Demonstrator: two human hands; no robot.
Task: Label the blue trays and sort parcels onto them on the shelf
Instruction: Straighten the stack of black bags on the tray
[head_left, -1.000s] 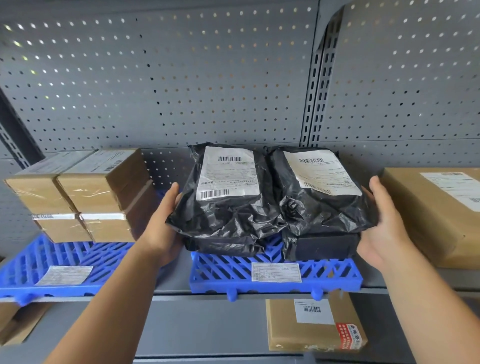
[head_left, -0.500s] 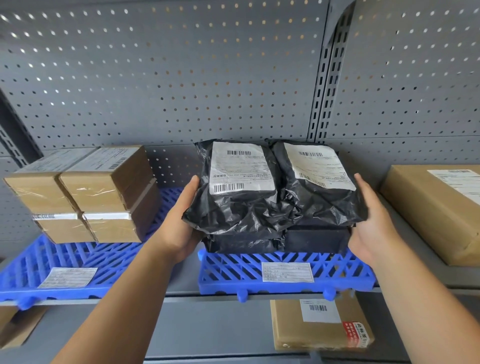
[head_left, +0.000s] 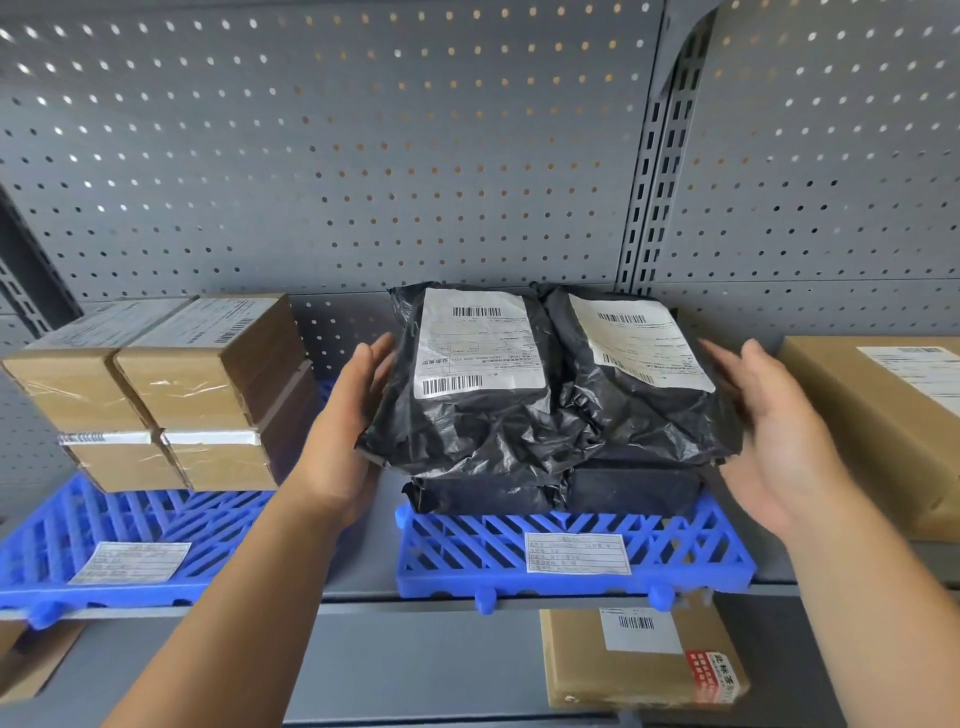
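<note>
Open hands flank the black bags (head_left: 493, 431) on the middle tray (head_left: 467, 556).
The bags lie in two piles side by side on this blue tray, white labels up, and the tray bears a paper label (head_left: 576, 552) near its front edge. The left hand (head_left: 343, 441) is released, fingers straight, at the left pile's side; I cannot tell whether it touches. The right hand (head_left: 774, 431) is flat too, grasping nothing, just beside the right pile. Brown boxes (head_left: 171, 395) sit stacked on the left tray (head_left: 62, 545).

You see black crinkled bags (head_left: 493, 436) with white barcoded labels (head_left: 480, 343), blue lattice trays (head_left: 519, 586), brown cartons (head_left: 208, 384), grey panel (head_left: 363, 156) dotted with holes.
</note>
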